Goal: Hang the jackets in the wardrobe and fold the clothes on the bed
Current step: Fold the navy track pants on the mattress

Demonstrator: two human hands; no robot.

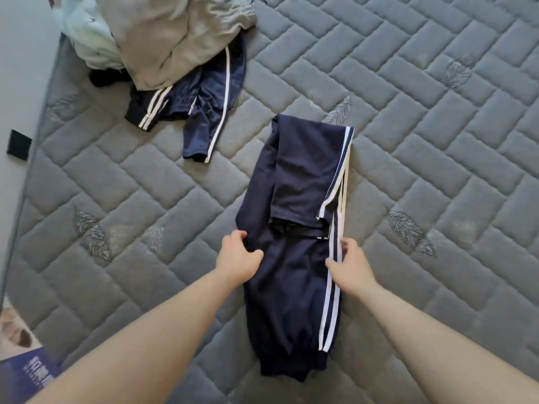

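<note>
Both hands are working the navy track pants (294, 266) lying lengthwise between them on the bed (437, 141). My left hand (237, 256) is pinching the plain left edge, fingers and thumb curled into the cloth; my right hand (348, 265) is gripping the white-striped edge on the opposite side. The far half is already lying doubled back over itself just beyond my fingers.

I am judging this fabric to be light, thin and limp, probably a little slick, so it is likely to sag and slide rather than hold a crease. Taking it at both edges near the fold line, as I am doing, looks the surest way to keep the layers from drifting.

Far beyond my left hand, a second striped navy garment (201, 109) is lying crumpled, half under a beige garment (175, 36), with pale green cloth (87, 33) at the heap's left. Under everything the grey quilted mattress is giving a soft, grippy surface. Left of my left arm, the bed's edge is meeting a pale wall (20, 83).
</note>
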